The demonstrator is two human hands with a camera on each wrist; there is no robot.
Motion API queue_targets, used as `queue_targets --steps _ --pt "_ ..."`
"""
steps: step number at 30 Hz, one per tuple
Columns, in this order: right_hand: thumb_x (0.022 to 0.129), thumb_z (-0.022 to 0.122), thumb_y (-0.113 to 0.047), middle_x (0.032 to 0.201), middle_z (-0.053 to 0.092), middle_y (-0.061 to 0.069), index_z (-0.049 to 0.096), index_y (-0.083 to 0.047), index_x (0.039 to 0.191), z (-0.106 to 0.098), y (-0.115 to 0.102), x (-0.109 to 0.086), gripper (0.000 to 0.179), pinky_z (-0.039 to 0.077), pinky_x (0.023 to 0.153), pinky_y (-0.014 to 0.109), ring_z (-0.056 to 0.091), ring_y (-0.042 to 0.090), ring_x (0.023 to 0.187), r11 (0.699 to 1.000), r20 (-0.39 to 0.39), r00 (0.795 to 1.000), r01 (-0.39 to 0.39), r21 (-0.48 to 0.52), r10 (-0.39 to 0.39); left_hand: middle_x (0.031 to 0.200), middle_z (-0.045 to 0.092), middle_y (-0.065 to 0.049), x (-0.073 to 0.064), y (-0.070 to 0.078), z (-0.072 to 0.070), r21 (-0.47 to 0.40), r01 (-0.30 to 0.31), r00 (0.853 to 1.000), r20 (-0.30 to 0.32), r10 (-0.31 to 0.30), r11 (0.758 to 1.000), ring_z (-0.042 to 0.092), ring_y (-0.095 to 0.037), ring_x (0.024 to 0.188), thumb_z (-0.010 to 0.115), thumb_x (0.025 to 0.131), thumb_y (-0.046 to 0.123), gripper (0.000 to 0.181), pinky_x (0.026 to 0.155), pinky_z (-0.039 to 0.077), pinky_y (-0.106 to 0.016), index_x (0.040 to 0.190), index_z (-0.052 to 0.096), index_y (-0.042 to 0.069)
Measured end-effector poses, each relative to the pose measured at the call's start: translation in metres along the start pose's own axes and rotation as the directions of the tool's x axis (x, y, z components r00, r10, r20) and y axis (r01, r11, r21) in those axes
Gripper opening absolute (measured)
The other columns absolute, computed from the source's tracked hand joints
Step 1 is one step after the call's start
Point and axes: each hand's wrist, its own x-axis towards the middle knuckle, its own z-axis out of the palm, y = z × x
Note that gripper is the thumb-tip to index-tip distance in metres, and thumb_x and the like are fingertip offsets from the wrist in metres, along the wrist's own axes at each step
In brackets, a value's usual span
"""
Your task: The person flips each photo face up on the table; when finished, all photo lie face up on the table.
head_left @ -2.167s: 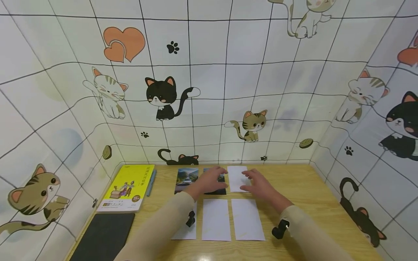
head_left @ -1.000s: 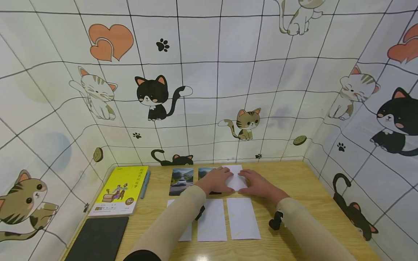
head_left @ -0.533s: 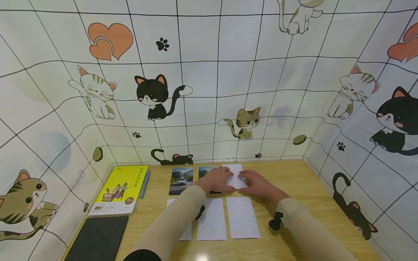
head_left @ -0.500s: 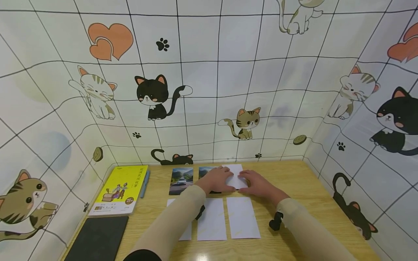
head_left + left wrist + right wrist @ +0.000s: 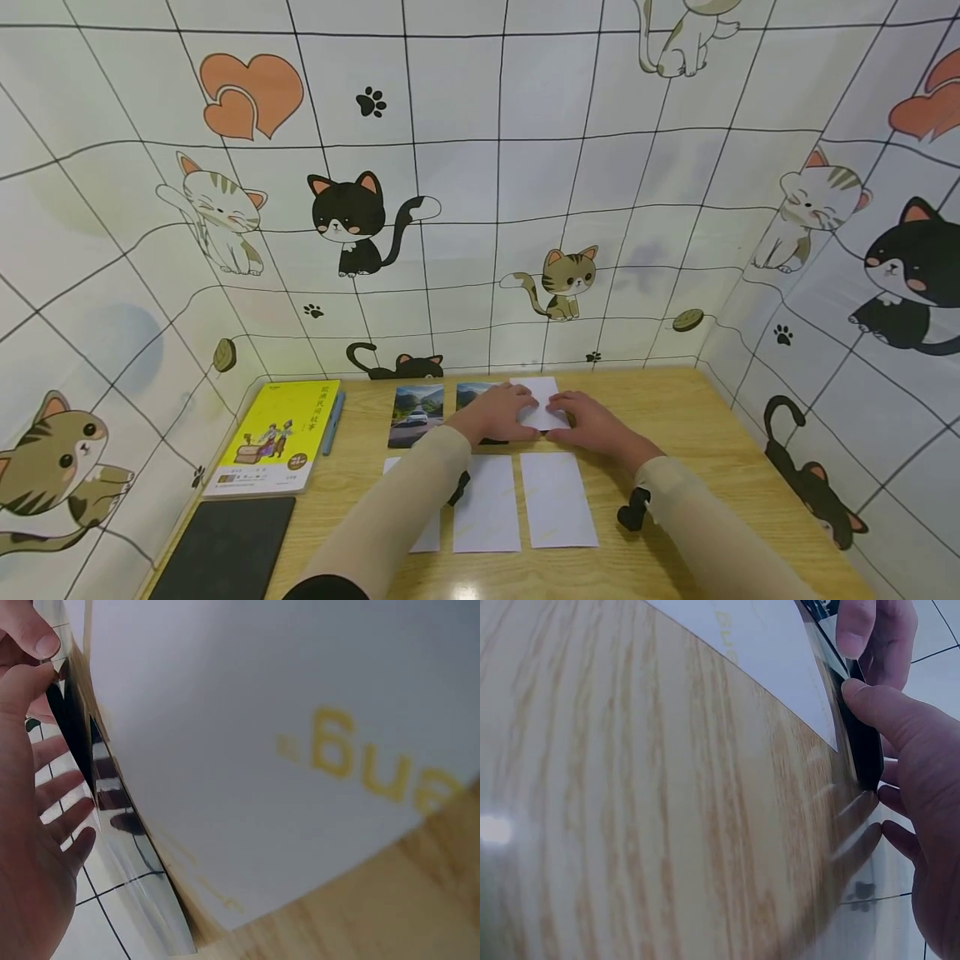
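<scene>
A white-backed photo card (image 5: 542, 402) lies at the far right of two rows of cards. My left hand (image 5: 498, 414) and right hand (image 5: 595, 425) pinch its two near corners, thumbs at the near edge. In the right wrist view, the near edge is raised and the dark underside (image 5: 864, 746) shows below the right thumb (image 5: 889, 709). The left wrist view has my left hand (image 5: 30, 802) beside the same dark edge, other fingers spread. A photo card with a car and mountains (image 5: 415, 415) lies at far left; another photo card (image 5: 470, 395) is mostly hidden behind my left hand.
In the near row lie white cards: a middle one (image 5: 486, 505), a right one (image 5: 559, 500), and a left one (image 5: 428, 533) partly under my left sleeve. A yellow book (image 5: 281, 433), a blue pen (image 5: 333, 422) and a black board (image 5: 225, 546) are at the left of the wooden table (image 5: 660, 417).
Both hands have come in from above onto the white-backed card and taken its near corners. Since then its near edge has risen slightly; the hands otherwise hold still.
</scene>
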Motion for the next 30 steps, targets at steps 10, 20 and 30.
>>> queue_targets --steps 10,20,30 --pt "0.100 0.082 -0.049 0.157 0.059 0.016 0.070 -0.004 0.144 0.0020 0.0017 0.0006 0.064 0.041 0.121 0.063 0.051 0.043 0.149 0.999 0.001 1.000 -0.013 0.036 0.013 0.149 0.065 0.003 0.0011 -0.0003 0.0011 -0.083 -0.121 0.992 -0.049 0.117 0.989 0.060 -0.019 0.140 0.071 0.104 0.046 0.045 0.118 0.047 -0.037 0.143 0.074 0.023" --pt "0.102 0.083 -0.032 0.143 0.069 0.015 0.078 -0.005 0.132 0.0067 0.0014 -0.0007 0.041 0.046 0.116 0.064 0.060 0.042 0.138 0.991 -0.069 0.997 0.036 0.128 -0.028 0.133 0.073 0.007 -0.0019 0.0066 -0.0018 -0.164 -0.131 0.989 -0.087 0.118 0.978 0.068 -0.014 0.126 0.073 0.106 0.033 0.028 0.109 0.054 -0.035 0.130 0.082 0.024" --pt "0.102 0.080 -0.010 0.121 0.078 0.006 0.084 -0.009 0.115 0.0095 -0.0057 -0.0040 0.014 0.057 0.101 0.054 0.072 0.030 0.115 0.975 -0.155 0.983 0.128 0.180 -0.101 0.131 0.075 0.008 -0.0012 0.0024 0.0045 -0.239 -0.111 0.990 -0.106 0.088 0.965 0.069 -0.012 0.123 0.071 0.107 0.029 0.025 0.107 0.054 -0.032 0.127 0.083 0.023"
